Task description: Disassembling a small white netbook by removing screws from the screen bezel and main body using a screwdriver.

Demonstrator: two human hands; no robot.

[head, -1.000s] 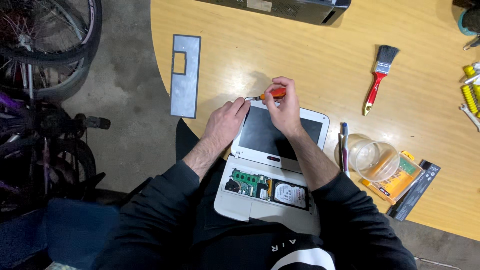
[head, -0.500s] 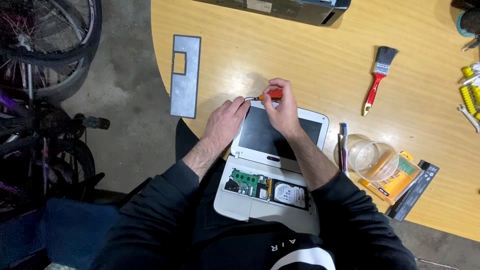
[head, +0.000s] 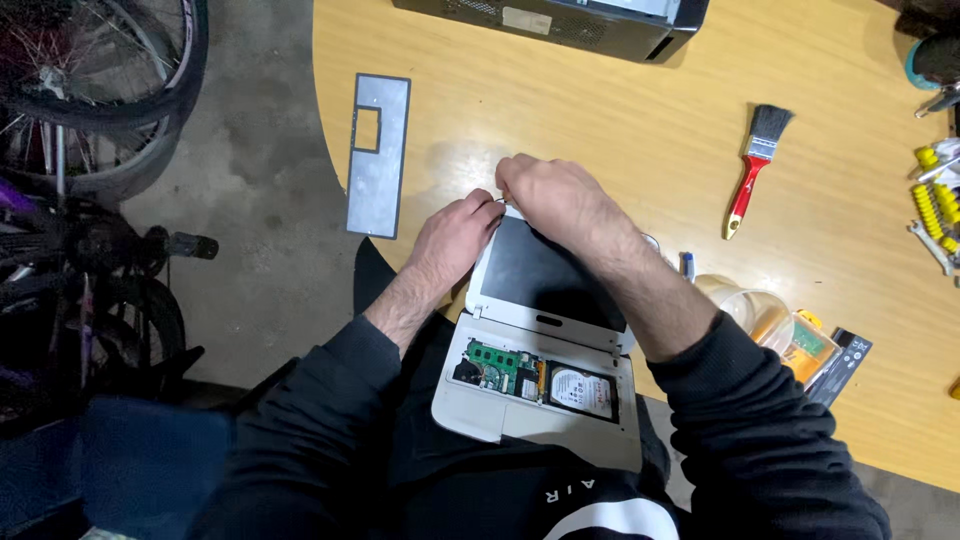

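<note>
The small white laptop lay upside down at the near edge of the rounded wooden table, half over the person's lap, its dark bottom panel facing up. Its service bay stood open at the 6 o'clock end, showing a green circuit board beside a round silver hard drive.

Both hands met at the laptop's far-left corner, at about 11 o'clock from its centre. The left hand was curled with its fingertips pressed against that corner. The right hand was clenched over the same corner, knuckles up; something thin and pale showed between the two hands, but whether the right hand gripped a tool could not be told, since the fist hid it.

A flat grey metal plate with a rectangular cut-out lay at 10 o'clock from the hands, overhanging the table's edge. A paintbrush with a red handle lay at 3 o'clock, well apart. A clear plastic cup stood at 4 o'clock, just beside an orange packet. A black box-shaped case sat at 12 o'clock on the table's far side. Bicycle wheels stood on the concrete floor at 9 o'clock.
</note>
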